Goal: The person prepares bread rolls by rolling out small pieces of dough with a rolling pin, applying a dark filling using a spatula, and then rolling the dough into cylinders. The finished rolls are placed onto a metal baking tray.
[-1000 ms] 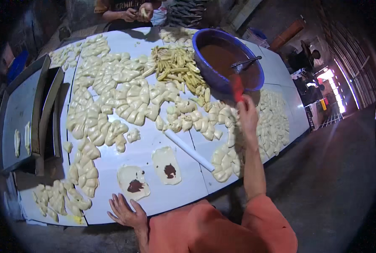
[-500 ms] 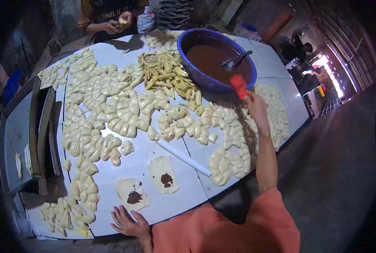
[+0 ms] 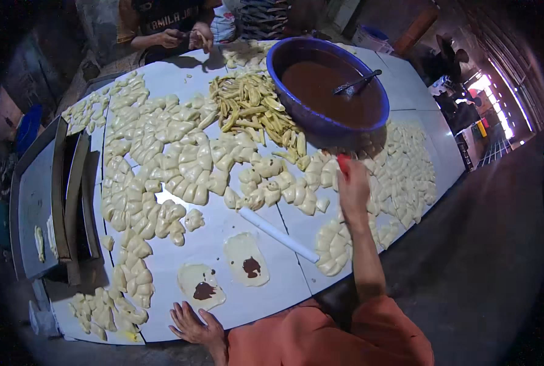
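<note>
My left hand point(image 3: 196, 323) lies with fingers spread on the white table, at the near edge of a flattened dough sheet point(image 3: 192, 276) with a dark brown blob on it. To its right lies another dough sheet point(image 3: 236, 249), also with a brown blob. My right hand point(image 3: 352, 186) is closed on a small red plastic utensil point(image 3: 343, 163), mostly hidden by the fingers. That hand is above the dough pieces, on the near side of a blue basin point(image 3: 277, 76) of brown liquid. A dark-handled utensil point(image 3: 358, 82) rests in the basin.
Dough pieces point(image 3: 183, 168) cover much of the table. Peeled yellow banana pieces point(image 3: 254, 110) are heaped beside the basin. A white rolling pin point(image 3: 278, 234) lies near the middle. Metal trays point(image 3: 35, 201) stand at the left. Across the table, another person's hands point(image 3: 186, 39) are working.
My right hand has moved from the basin's rim toward me with the red utensil. My left hand stays by the dough sheet. The view has shifted slightly.
</note>
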Available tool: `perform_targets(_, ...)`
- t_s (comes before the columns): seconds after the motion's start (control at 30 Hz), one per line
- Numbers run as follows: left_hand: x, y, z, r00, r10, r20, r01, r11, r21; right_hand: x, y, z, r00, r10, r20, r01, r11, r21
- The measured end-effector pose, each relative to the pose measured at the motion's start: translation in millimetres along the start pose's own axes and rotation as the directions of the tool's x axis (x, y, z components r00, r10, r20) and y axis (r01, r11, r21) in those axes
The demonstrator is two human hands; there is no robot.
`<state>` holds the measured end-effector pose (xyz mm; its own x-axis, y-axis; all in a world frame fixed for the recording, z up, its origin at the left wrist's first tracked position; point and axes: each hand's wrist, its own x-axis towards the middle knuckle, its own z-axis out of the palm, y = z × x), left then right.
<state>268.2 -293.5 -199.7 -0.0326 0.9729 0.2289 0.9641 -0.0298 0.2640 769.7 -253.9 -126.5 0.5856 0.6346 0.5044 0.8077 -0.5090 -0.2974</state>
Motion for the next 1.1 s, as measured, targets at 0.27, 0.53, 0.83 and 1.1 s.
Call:
perform_targets(0.27,0,-2,0,1.0,-0.013,0.026,0.012,1.0,0.027,43,-61,100,0.876,-0.231,0.423,0.195,0.972,0.127)
perform_targets(0.53,0,3,-3,1.0,-0.015,0.015,0.015,1.0,0.001,65,-58,110,0.837,-0.231,0.496,0.176,0.972,0.157)
perform_targets(0.83,3,4,-13,0.993,-0.049,0.106,0.048,0.999,0.013,67,-96,101,0.914,-0.17,0.368,0.089,0.97,0.227)
perform_targets(1.1,4,5,-13,0.995,-0.057,0.084,0.058,0.998,-0.003,108,-140,152,0.891,-0.069,0.449,0.041,0.997,0.071)
